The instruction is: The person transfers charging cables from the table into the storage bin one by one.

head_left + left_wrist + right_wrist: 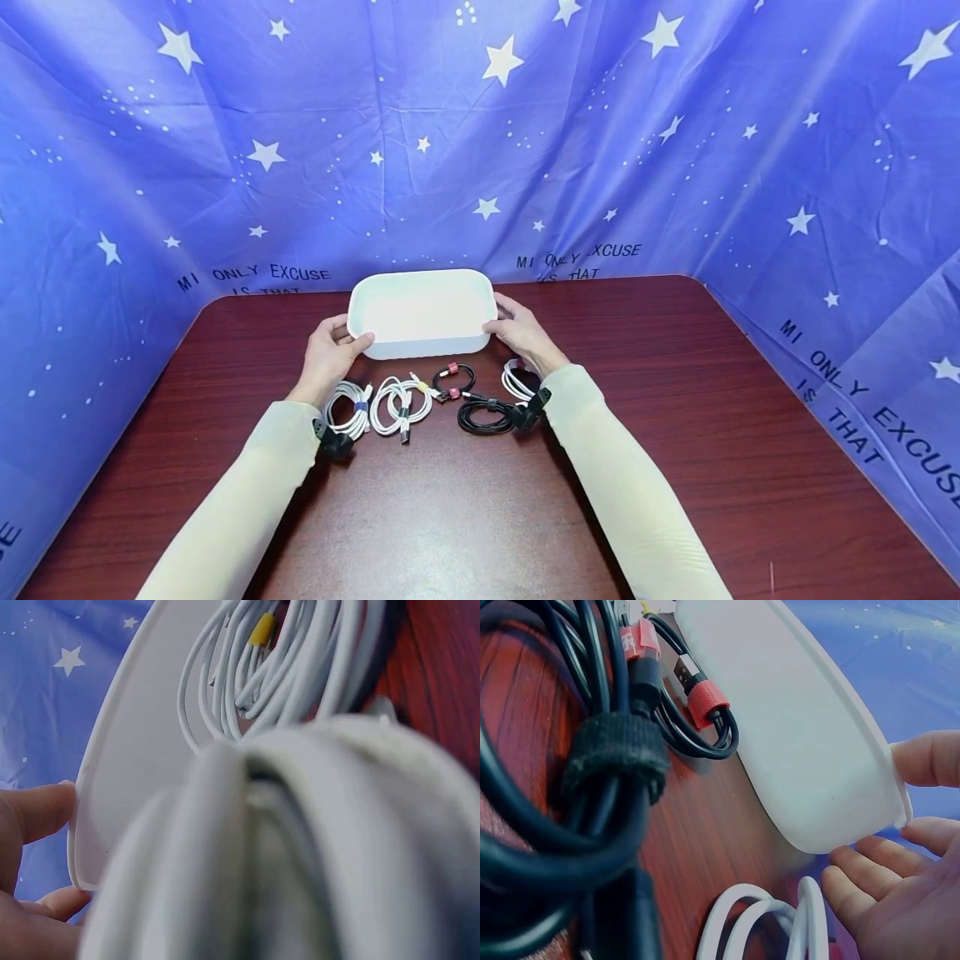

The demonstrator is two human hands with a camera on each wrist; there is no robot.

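A white tray with rounded corners [423, 347] stands near the table's far edge, its inside facing up. At its left end the left hand [330, 354] grips the rim, thumb on the near corner. The right hand [525, 333] holds the opposite end, thumb over the rim. In the left wrist view, thumb and fingers of the left hand [34, 862] pinch the tray's edge [135, 712]. The right wrist view shows the right hand [907, 892] with its thumb on the rim and fingers beneath the tray [802, 750].
Several coiled cables lie in front of the tray: a white one with a blue tie [345, 410], white ones [390, 406], a small black one with red ties [470, 382], a larger black one [483, 425], and a white one [516, 382] by the right wrist. A starry blue curtain [435, 108] hangs behind.
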